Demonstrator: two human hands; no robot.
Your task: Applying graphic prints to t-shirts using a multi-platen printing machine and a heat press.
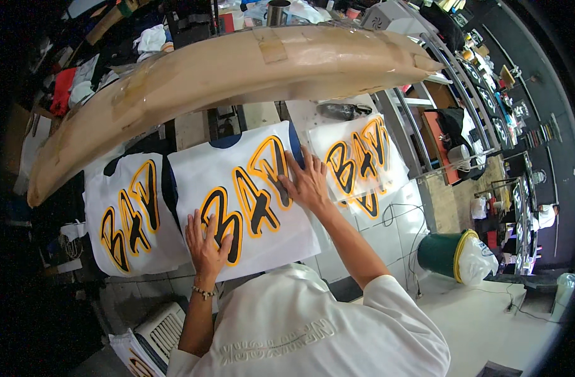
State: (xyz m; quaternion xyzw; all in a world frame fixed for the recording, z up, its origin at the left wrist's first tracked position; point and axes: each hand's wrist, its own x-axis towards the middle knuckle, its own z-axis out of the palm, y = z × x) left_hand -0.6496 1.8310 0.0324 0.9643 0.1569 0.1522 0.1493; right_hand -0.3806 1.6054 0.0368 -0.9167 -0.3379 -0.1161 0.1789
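Observation:
My left hand (207, 250) lies flat, fingers spread, on the lower left of a white sheet (281, 242) with large black lettering outlined in orange. On the same sheet's upper right rests my right hand (309, 182), its fingers also apart. Dark navy cloth (293, 141) shows along the sheet's top and right edges; how much lies beneath is hidden. To the left is a similar white printed piece (168, 254) with a dark neckline. Translucent printed sheets (397, 160) with matching lettering lie overlapped just right of my right hand.
A long, curved, tape-wrapped brown form (237, 69) spans the space beyond the sheets. Metal rails (457, 81) stand at the right. A green bucket (435, 257) with a plastic liner sits on the right, near a thin cable (419, 276). A dark bottle (344, 111) lies behind the translucent sheets.

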